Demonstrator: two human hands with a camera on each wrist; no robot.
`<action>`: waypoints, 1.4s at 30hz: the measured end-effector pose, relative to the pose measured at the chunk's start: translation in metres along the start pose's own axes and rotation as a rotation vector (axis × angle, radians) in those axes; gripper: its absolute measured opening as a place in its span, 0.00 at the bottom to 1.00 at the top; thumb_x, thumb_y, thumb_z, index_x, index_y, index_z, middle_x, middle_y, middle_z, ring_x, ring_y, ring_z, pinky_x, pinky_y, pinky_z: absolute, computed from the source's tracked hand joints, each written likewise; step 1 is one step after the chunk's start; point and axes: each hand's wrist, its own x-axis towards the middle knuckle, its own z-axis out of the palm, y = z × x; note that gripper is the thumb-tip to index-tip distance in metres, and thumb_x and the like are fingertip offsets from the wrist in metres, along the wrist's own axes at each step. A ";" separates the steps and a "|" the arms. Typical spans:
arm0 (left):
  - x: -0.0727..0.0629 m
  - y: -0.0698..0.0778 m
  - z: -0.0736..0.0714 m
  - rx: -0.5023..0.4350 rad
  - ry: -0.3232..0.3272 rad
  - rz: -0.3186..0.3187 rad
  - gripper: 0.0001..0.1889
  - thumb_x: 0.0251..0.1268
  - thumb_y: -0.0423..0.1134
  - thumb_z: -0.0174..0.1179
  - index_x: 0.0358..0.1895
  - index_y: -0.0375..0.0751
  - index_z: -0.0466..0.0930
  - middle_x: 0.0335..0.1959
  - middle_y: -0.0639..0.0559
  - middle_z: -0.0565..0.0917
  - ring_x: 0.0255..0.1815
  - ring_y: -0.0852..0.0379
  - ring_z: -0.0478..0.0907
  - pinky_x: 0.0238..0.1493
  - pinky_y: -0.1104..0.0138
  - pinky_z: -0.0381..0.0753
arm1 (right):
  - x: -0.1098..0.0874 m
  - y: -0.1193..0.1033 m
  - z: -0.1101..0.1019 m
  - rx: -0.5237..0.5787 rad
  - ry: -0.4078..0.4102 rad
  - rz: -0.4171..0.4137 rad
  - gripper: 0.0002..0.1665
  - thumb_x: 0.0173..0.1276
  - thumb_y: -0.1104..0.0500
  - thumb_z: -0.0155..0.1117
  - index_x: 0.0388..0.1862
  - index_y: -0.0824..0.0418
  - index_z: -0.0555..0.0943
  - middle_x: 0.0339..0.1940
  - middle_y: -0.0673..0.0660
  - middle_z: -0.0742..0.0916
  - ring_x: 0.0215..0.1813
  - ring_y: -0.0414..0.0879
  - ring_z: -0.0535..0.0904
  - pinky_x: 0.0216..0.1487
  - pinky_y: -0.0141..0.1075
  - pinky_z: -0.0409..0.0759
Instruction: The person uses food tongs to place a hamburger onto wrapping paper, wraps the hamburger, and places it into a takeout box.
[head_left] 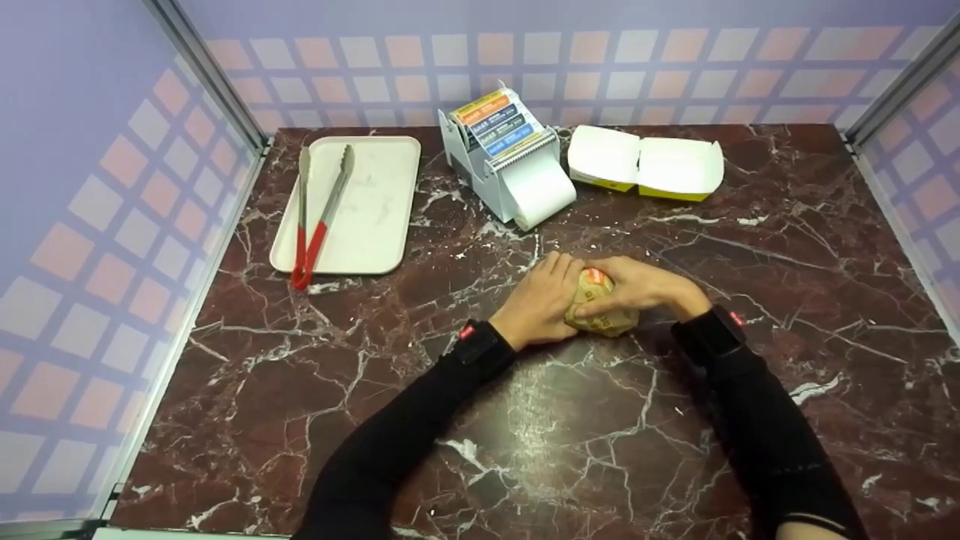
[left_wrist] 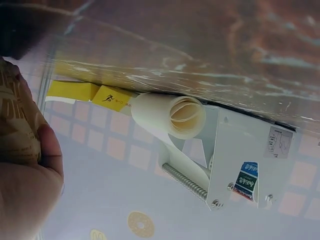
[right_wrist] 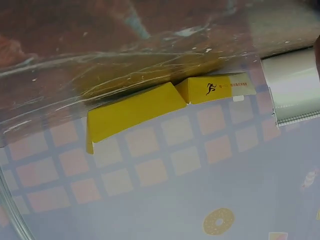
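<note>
A round wrapped burger point(head_left: 616, 322) in brown printed paper sits between both hands over the middle of the marble-look table point(head_left: 540, 420). On its top shows a small orange-red sticker point(head_left: 595, 276). My left hand point(head_left: 541, 300) holds its left side, the fingers bent over the far edge. From the other side my right hand point(head_left: 645, 283) grips it, thumb across the front and fingers behind. The left wrist view shows the printed wrapper point(left_wrist: 15, 120) against the left hand point(left_wrist: 27, 192). What lies inside the paper is hidden.
Behind the hands stands a label dispenser point(head_left: 499, 150) with a white strip hanging out. An opened yellow-and-white box point(head_left: 679, 166) lies to its right. At the back left, red-handled tongs point(head_left: 311, 244) rest on a white tray point(head_left: 375, 210). Patterned walls enclose the table.
</note>
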 end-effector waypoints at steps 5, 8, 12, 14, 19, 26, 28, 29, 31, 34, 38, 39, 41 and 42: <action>0.000 -0.001 -0.001 -0.006 -0.013 -0.006 0.54 0.49 0.63 0.74 0.73 0.30 0.63 0.60 0.43 0.76 0.61 0.49 0.72 0.74 0.60 0.72 | 0.003 0.002 0.000 0.027 -0.027 -0.011 0.36 0.63 0.43 0.77 0.61 0.64 0.78 0.43 0.58 0.88 0.39 0.46 0.85 0.41 0.38 0.87; -0.001 -0.002 -0.001 -0.044 -0.011 -0.002 0.52 0.50 0.62 0.73 0.73 0.32 0.63 0.59 0.44 0.76 0.60 0.49 0.72 0.73 0.60 0.73 | 0.004 0.002 0.000 0.042 -0.035 -0.017 0.36 0.63 0.44 0.78 0.60 0.64 0.78 0.43 0.58 0.88 0.37 0.46 0.84 0.39 0.38 0.87; -0.002 -0.005 -0.001 -0.110 0.003 -0.009 0.51 0.50 0.60 0.75 0.73 0.38 0.62 0.56 0.45 0.75 0.58 0.50 0.72 0.68 0.61 0.77 | 0.006 0.002 0.001 0.049 -0.030 -0.041 0.36 0.63 0.46 0.78 0.62 0.63 0.77 0.44 0.59 0.87 0.38 0.47 0.83 0.41 0.39 0.86; -0.003 -0.007 -0.001 -0.136 0.005 -0.019 0.51 0.49 0.59 0.77 0.74 0.42 0.61 0.55 0.46 0.75 0.57 0.50 0.72 0.66 0.61 0.78 | 0.007 0.002 0.001 0.059 -0.031 -0.049 0.35 0.64 0.48 0.77 0.64 0.62 0.76 0.47 0.60 0.86 0.41 0.48 0.83 0.43 0.40 0.86; -0.003 -0.009 -0.002 -0.163 -0.009 -0.031 0.53 0.48 0.57 0.79 0.75 0.46 0.59 0.56 0.44 0.76 0.58 0.48 0.74 0.68 0.59 0.79 | 0.007 0.002 0.001 0.070 -0.005 -0.040 0.38 0.65 0.50 0.77 0.69 0.59 0.72 0.51 0.62 0.84 0.45 0.49 0.82 0.44 0.41 0.86; -0.001 -0.018 -0.007 -0.223 0.019 -0.021 0.47 0.48 0.53 0.79 0.71 0.49 0.62 0.54 0.44 0.76 0.57 0.49 0.73 0.66 0.60 0.79 | 0.005 0.000 -0.003 0.137 0.028 -0.026 0.40 0.67 0.45 0.74 0.71 0.56 0.70 0.54 0.61 0.83 0.47 0.50 0.82 0.46 0.41 0.87; 0.000 -0.022 -0.009 -0.268 0.039 -0.034 0.46 0.48 0.52 0.78 0.71 0.49 0.62 0.55 0.44 0.75 0.57 0.49 0.72 0.64 0.60 0.80 | 0.004 0.000 -0.005 0.200 0.058 -0.010 0.38 0.67 0.45 0.74 0.70 0.55 0.71 0.56 0.61 0.82 0.50 0.50 0.82 0.47 0.41 0.87; 0.001 -0.023 -0.010 -0.293 0.046 -0.042 0.46 0.49 0.52 0.78 0.71 0.48 0.63 0.55 0.44 0.75 0.57 0.49 0.72 0.64 0.60 0.80 | 0.003 0.001 -0.006 0.238 0.074 -0.001 0.37 0.67 0.46 0.75 0.70 0.54 0.72 0.57 0.61 0.81 0.51 0.51 0.81 0.47 0.41 0.87; 0.002 -0.026 -0.011 -0.348 0.042 -0.057 0.47 0.48 0.52 0.78 0.72 0.46 0.63 0.56 0.43 0.75 0.58 0.48 0.71 0.65 0.58 0.79 | 0.003 0.003 -0.007 0.283 0.095 0.020 0.36 0.67 0.46 0.74 0.69 0.54 0.73 0.58 0.61 0.81 0.53 0.53 0.80 0.49 0.43 0.87; 0.001 -0.028 -0.010 -0.421 -0.017 -0.080 0.49 0.48 0.54 0.79 0.74 0.43 0.63 0.59 0.42 0.74 0.61 0.46 0.71 0.70 0.54 0.75 | 0.005 0.007 -0.006 0.242 0.088 0.046 0.39 0.69 0.43 0.71 0.74 0.54 0.71 0.63 0.63 0.80 0.58 0.56 0.79 0.58 0.49 0.84; 0.000 -0.032 -0.005 -0.511 -0.117 -0.125 0.50 0.48 0.57 0.80 0.72 0.46 0.64 0.61 0.43 0.74 0.63 0.47 0.71 0.72 0.53 0.74 | 0.010 0.012 -0.003 0.062 0.076 0.072 0.47 0.70 0.35 0.67 0.80 0.56 0.67 0.77 0.65 0.72 0.74 0.63 0.70 0.75 0.62 0.67; -0.001 -0.032 -0.004 -0.529 -0.133 -0.136 0.50 0.47 0.58 0.80 0.72 0.47 0.64 0.60 0.44 0.74 0.62 0.48 0.71 0.70 0.54 0.75 | 0.011 0.012 -0.003 0.030 0.078 0.078 0.48 0.70 0.35 0.66 0.80 0.57 0.66 0.79 0.65 0.70 0.77 0.65 0.67 0.77 0.64 0.62; -0.001 -0.034 -0.004 -0.550 -0.151 -0.151 0.49 0.47 0.58 0.80 0.71 0.48 0.63 0.60 0.44 0.74 0.62 0.48 0.71 0.70 0.54 0.75 | 0.012 0.012 -0.003 -0.016 0.087 0.082 0.48 0.71 0.35 0.65 0.80 0.58 0.66 0.82 0.66 0.65 0.81 0.67 0.60 0.80 0.67 0.55; -0.001 -0.034 -0.004 -0.555 -0.158 -0.156 0.49 0.47 0.57 0.80 0.71 0.48 0.63 0.60 0.44 0.74 0.62 0.48 0.71 0.70 0.53 0.75 | 0.012 0.012 -0.003 -0.033 0.087 0.081 0.47 0.71 0.35 0.65 0.80 0.58 0.66 0.83 0.67 0.63 0.82 0.68 0.57 0.80 0.68 0.53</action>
